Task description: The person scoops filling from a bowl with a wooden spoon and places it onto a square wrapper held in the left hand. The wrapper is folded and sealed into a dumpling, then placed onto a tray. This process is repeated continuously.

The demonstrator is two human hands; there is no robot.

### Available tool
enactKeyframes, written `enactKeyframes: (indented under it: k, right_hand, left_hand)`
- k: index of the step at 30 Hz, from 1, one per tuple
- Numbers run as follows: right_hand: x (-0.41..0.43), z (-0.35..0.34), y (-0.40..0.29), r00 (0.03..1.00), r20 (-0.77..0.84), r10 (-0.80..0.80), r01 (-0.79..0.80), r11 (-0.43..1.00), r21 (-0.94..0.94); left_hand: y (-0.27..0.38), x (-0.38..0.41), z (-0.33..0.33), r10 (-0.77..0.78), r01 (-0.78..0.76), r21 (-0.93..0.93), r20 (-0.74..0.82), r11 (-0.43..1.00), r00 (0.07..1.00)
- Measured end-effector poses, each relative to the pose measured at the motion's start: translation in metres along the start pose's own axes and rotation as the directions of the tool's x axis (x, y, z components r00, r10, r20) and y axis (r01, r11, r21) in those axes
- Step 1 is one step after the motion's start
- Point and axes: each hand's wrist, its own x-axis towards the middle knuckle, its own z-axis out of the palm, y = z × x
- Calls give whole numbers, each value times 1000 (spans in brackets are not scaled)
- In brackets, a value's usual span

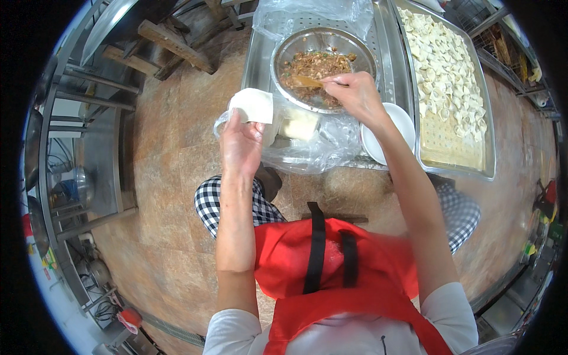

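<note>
A square dough wrapper (255,105) lies across the fingers of my left hand (242,142), with my thumb on its near edge. My right hand (355,95) grips a flat yellowish spatula (304,81), whose blade rests in the minced filling (321,62). Bits of green show among the brown filling. It sits in a round stainless steel bowl (280,91). Just below the bowl, a stack of pale wrappers (299,124) lies among clear plastic film (330,146). Under my right forearm is a white plate (390,133), partly covered by the arm.
On the right, a metal tray (452,153) holds many folded dumplings (448,75); its near end shows a bare patterned surface. A perforated steel tray (262,57) lies under the bowl. Wooden stool legs (175,46) stand at upper left, beside a metal rack (53,146).
</note>
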Motion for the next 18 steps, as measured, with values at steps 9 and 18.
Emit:
enactKeyframes:
  k: [9,18]
  right_hand:
    - [-29,-22,14,973,-106,-203,180,965,-191]
    - [-34,4,12,894,65,-442,422,787,-451]
  left_hand:
    - [-12,-4,16,-66,68,-33,48,997,997]
    - [-11,-1,10,-3,4,-36,29,999,1000]
